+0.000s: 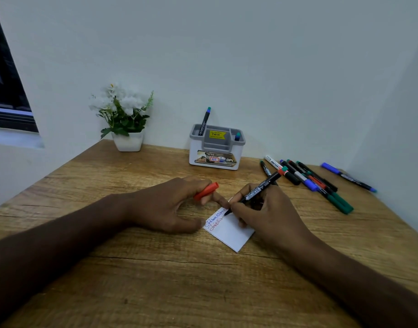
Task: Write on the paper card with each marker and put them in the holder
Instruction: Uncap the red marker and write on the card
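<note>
Beyond the right hand (262, 209), which grips the marker (260, 190) tip-down on the card (231, 233), stands the holder (216, 147); the left hand (170, 207) pinches its red cap (206, 191).

Bare wood along the table's (156, 280) near edge and left side leaves open passage. At the far edge stand the flower pot (128, 140) and holder (216, 147), a clear gap between them. Loose markers (317, 183) crowd the far right corner.
</note>
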A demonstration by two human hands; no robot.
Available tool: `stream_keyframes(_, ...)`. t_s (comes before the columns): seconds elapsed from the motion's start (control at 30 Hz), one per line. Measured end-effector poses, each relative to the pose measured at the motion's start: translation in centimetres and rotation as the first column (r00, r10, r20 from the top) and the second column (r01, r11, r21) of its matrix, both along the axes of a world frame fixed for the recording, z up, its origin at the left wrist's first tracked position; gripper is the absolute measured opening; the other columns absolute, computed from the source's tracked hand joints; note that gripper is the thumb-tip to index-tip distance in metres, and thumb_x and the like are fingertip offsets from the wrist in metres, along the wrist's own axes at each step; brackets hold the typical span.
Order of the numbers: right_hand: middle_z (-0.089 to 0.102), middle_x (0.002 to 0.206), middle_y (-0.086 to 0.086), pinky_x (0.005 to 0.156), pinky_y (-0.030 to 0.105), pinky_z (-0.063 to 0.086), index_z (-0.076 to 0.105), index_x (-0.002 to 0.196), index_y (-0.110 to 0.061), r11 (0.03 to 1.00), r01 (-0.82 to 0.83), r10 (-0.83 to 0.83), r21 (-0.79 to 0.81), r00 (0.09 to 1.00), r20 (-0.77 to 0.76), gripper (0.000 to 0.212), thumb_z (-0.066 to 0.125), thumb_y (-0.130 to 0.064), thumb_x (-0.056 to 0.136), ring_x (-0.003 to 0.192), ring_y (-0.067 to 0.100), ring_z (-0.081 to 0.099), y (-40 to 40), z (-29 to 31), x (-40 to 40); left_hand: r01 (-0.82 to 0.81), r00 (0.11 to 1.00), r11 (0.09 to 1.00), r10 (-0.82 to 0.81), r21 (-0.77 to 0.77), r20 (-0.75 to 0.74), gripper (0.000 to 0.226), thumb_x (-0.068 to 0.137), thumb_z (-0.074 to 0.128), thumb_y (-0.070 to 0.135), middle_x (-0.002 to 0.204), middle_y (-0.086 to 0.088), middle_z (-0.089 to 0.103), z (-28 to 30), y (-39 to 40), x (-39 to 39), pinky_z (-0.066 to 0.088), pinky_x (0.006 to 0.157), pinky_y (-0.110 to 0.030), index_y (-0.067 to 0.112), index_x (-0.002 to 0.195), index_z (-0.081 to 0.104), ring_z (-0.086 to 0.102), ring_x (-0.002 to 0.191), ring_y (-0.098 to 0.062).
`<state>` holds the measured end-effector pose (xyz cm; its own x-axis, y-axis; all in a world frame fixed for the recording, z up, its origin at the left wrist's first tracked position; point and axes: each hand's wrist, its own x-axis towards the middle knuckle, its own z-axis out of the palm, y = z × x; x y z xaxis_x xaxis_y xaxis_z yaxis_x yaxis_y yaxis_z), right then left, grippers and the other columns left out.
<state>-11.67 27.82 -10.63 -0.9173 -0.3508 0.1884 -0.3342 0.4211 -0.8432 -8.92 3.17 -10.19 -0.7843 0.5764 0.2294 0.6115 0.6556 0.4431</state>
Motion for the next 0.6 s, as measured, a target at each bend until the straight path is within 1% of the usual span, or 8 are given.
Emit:
stream_keyframes(0.1, 0.079, 0.071, -0.011, 0.054, 0.011, 0.052, 0.078, 0.086, -0.023, 1.0, 0.007, -0.007, -0.002, 1.0, -0.002, 0.008, 0.08, -0.029, 0.09, 0.062, 0.003, 0.073, 0.0, 0.1, 0.1, -0.001, 1.0, 1.0, 0.001, 0.003, -0.005, 0.025, 0.094, 0.076, 0.032, 0.103, 0.02, 0.057, 0.0, 0.1, 0.0, 0.04, 0.085, -0.011, 0.032, 0.101, 0.052, 0.058, 0.104, -0.007)
stream_keyframes(0.2, 0.079, 0.073, -0.013, 0.055, 0.014, 0.054, 0.078, 0.087, -0.024, 1.0, 0.012, -0.012, 0.018, 1.0, 0.003, 0.008, 0.078, -0.031, 0.091, 0.063, 0.004, 0.074, 0.0, 0.1, 0.1, 0.002, 1.0, 1.0, -0.002, 0.006, 0.004, 0.031, 0.094, 0.075, 0.033, 0.104, 0.024, 0.057, 0.1, 0.1, 0.0, 0.044, 0.087, -0.017, 0.044, 0.098, 0.047, 0.059, 0.105, -0.006)
stream_keyframes(0.3, 0.078, 0.075, -0.01, 0.059, 0.026, 0.059, 0.077, 0.082, -0.026, 0.998, 0.048, -0.047, 0.05, 0.999, -0.023, 0.012, 0.078, -0.038, 0.084, 0.069, 0.01, 0.074, 0.0, 0.1, 0.2, -0.002, 1.0, 1.0, 0.002, 0.003, 0.018, 0.034, 0.094, 0.075, 0.035, 0.105, 0.02, 0.058, 0.2, 0.2, 0.1, 0.046, 0.088, -0.021, 0.051, 0.098, 0.045, 0.059, 0.105, -0.009)
stream_keyframes(0.37, 0.079, 0.077, -0.006, 0.059, 0.03, 0.059, 0.078, 0.082, -0.026, 0.999, 0.032, -0.031, 0.038, 0.999, -0.008, 0.01, 0.08, -0.034, 0.087, 0.069, 0.012, 0.074, 0.0, 0.0, 0.2, -0.014, 1.0, 1.0, 0.014, -0.006, 0.022, 0.034, 0.095, 0.075, 0.035, 0.105, 0.019, 0.058, 0.1, 0.3, 0.2, 0.047, 0.089, -0.023, 0.053, 0.102, 0.046, 0.059, 0.105, -0.009)
stream_keyframes(0.43, 0.081, 0.079, -0.005, 0.062, 0.023, 0.061, 0.079, 0.088, -0.022, 0.996, 0.028, -0.023, -0.081, 0.998, 0.056, 0.003, 0.08, -0.021, 0.09, 0.069, 0.01, 0.076, 0.1, 0.0, 0.0, -0.024, 0.999, 1.0, 0.025, -0.01, 0.031, 0.037, 0.095, 0.074, 0.035, 0.104, 0.021, 0.057, 0.2, 0.3, 0.3, 0.047, 0.089, -0.026, 0.057, 0.102, 0.045, 0.058, 0.105, -0.009)
stream_keyframes(0.47, 0.081, 0.081, -0.002, 0.067, 0.024, 0.062, 0.079, 0.092, -0.018, 0.984, 0.045, -0.03, -0.174, 0.995, 0.091, 0.004, 0.079, -0.014, 0.09, 0.071, 0.011, 0.077, 0.3, 0.0, -0.2, -0.028, 0.999, 1.0, 0.028, -0.014, 0.039, 0.037, 0.095, 0.073, 0.035, 0.104, 0.021, 0.057, 0.2, 0.3, 0.3, 0.047, 0.09, -0.028, 0.058, 0.101, 0.044, 0.058, 0.105, -0.009)
stream_keyframes(0.53, 0.082, 0.086, 0.004, 0.074, 0.029, 0.066, 0.078, 0.096, -0.008, 0.924, 0.072, -0.021, -0.374, 0.99, 0.139, 0.009, 0.077, -0.002, 0.09, 0.077, 0.016, 0.078, 0.5, 0.2, -0.7, -0.032, 0.998, 0.999, 0.033, -0.016, 0.061, 0.03, 0.096, 0.067, 0.039, 0.103, 0.023, 0.057, 0.4, 0.4, 0.4, 0.047, 0.085, -0.034, 0.06, 0.1, 0.045, 0.056, 0.103, -0.005)
stream_keyframes(0.6, 0.08, 0.088, 0.01, 0.076, 0.035, 0.068, 0.077, 0.093, -0.003, 0.835, 0.049, 0.056, -0.548, 0.983, 0.173, 0.013, 0.069, 0.006, 0.093, 0.079, 0.023, 0.078, 0.6, 0.5, -0.9, -0.037, 0.995, 0.999, 0.037, 0.0, 0.088, 0.023, 0.1, 0.053, 0.043, 0.104, 0.029, 0.056, 0.4, 0.5, 0.5, 0.042, 0.081, -0.033, 0.064, 0.106, 0.048, 0.053, 0.1, -0.001)
